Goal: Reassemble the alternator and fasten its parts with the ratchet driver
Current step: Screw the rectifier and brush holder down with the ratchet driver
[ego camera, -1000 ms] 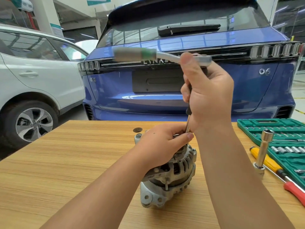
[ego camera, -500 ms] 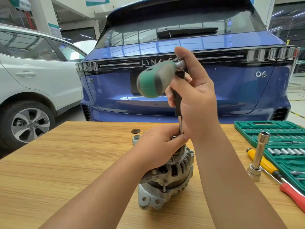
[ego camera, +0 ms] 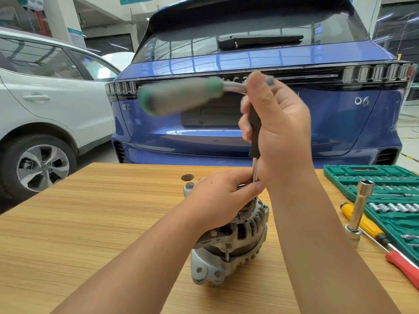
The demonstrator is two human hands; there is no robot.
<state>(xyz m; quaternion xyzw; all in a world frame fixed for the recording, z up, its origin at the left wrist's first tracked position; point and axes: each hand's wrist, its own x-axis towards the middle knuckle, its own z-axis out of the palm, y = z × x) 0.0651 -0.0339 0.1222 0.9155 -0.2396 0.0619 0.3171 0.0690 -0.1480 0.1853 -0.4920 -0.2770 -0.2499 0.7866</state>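
The alternator [ego camera: 229, 241] stands on the table [ego camera: 90, 223] under the left hand [ego camera: 223, 200], which grips its top to stop it turning. Above, the right hand [ego camera: 275, 130] holds the ratchet [ego camera: 254, 132] upright, likely driving a top fastener.

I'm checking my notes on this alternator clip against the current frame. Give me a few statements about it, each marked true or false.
1. The alternator stands on the wooden table. True.
2. The right hand holds the ratchet driver upright over the alternator. True.
3. The left hand lies flat on the table. False: it rests on top of the alternator, fingers by the driver's shaft.
4. The socket set sits left of the alternator. False: it is on the right.
5. A red-handled tool lies by the socket set. True.
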